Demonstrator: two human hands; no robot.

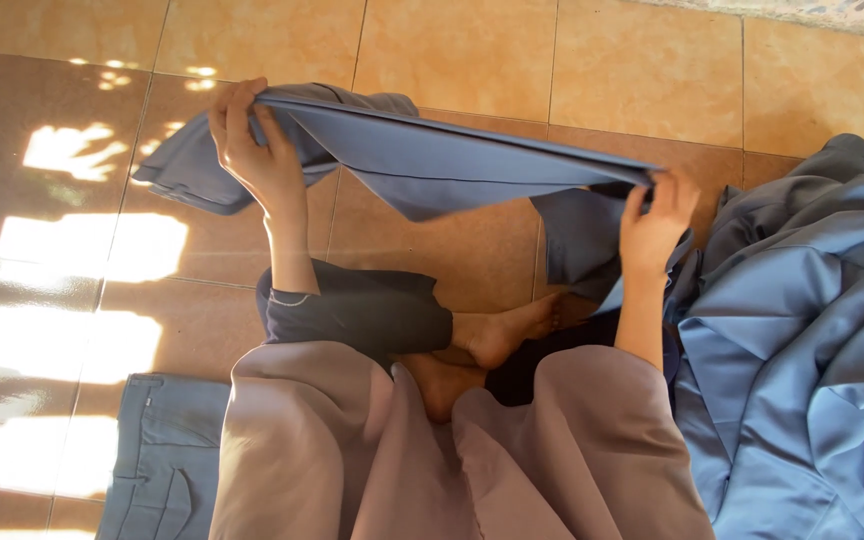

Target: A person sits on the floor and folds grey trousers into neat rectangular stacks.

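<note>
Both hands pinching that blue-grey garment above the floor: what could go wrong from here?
1. The left hand and right hand grip only the top edge of the blue-grey garment; a slip would likely drop it onto the tile floor.
2. Its hanging end could snag on the bare feet.
3. It may get mixed into the pile of similar cloth beside the right hand.

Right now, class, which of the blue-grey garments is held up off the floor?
The blue-grey garment stretched between the left hand and right hand; the folded garment and the heap lie on the tiles.
</note>
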